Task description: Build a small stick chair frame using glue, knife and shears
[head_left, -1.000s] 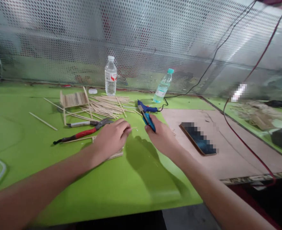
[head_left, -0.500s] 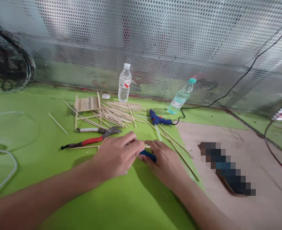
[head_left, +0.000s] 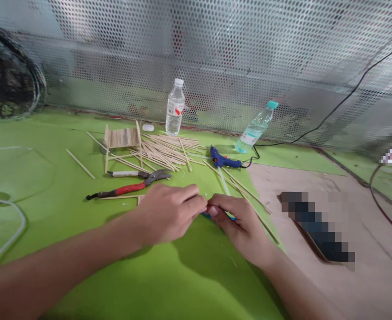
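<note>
My left hand is closed in a pinch low over the green surface. Its fingertips meet those of my right hand, and the thin wooden stick seen there earlier is covered by the fingers. Closed too, my right hand has a blue-handled tool partly showing beneath its fingers; its kind is hidden. Left of my left hand, a wooden stick with a short crosspiece runs under it. Just beyond lie pruning shears with one red grip and one white grip.
A small chair-like stick structure stands behind the shears, beside a pile of wooden sticks. A blue glue gun, a clear bottle and a green-capped bottle are farther back. A blurred-out dark object lies right.
My right hand has turned, and its thumb and forefinger have come up to my left fingertips. The stick end and most of the blue handle are now covered. The view has shifted slightly.
</note>
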Available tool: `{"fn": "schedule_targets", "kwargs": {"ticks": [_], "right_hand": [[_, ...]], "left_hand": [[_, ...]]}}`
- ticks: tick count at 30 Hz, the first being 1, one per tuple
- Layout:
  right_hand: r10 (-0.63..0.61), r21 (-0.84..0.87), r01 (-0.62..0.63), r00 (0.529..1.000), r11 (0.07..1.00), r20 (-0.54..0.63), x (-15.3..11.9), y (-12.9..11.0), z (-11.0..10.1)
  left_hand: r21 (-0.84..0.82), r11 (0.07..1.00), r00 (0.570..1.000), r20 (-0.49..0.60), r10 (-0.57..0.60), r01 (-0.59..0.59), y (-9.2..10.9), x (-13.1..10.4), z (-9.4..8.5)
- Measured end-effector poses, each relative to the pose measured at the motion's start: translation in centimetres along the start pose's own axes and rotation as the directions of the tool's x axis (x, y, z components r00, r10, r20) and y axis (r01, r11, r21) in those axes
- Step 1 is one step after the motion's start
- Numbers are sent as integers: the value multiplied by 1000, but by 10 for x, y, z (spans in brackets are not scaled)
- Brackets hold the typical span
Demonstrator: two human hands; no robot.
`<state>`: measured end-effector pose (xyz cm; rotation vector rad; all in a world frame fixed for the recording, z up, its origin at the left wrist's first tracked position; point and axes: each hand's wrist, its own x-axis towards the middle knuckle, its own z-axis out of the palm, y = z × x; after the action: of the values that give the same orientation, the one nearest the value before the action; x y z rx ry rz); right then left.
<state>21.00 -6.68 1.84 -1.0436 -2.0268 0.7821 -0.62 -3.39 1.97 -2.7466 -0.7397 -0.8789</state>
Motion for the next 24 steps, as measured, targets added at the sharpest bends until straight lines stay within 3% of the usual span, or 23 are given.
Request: {"fn": "schedule_targets", "kwargs": {"ticks": [5, 9, 16, 18, 20, 24], "right_hand": [[132, 249, -153, 986, 956, 100, 0, -4, -5], [179, 334, -221, 972, 917, 152, -1, -6, -3], [186, 238, -168, 981, 957, -54, 1, -1, -3], [194, 131, -175, 970, 976, -146, 2, 1, -6], [186, -87, -204, 966, 975, -181, 2, 3, -7], [264, -554, -191, 963, 810, 54, 1, 8, -2]], "left_hand": [[-133, 990, 999, -22, 38, -41, -2, -2, 1], [-235, 972, 999, -35, 23, -31, -6, -5, 4], [-331, 939, 983, -121, -141, 94, -8, -3, 10], [-298, 948, 979, -134, -156, 110, -10, -3, 10], [-232, 965, 981, -119, -156, 125, -12, -3, 9], [-173, 971, 976, -109, -186, 166, -18, -3, 7]]}}
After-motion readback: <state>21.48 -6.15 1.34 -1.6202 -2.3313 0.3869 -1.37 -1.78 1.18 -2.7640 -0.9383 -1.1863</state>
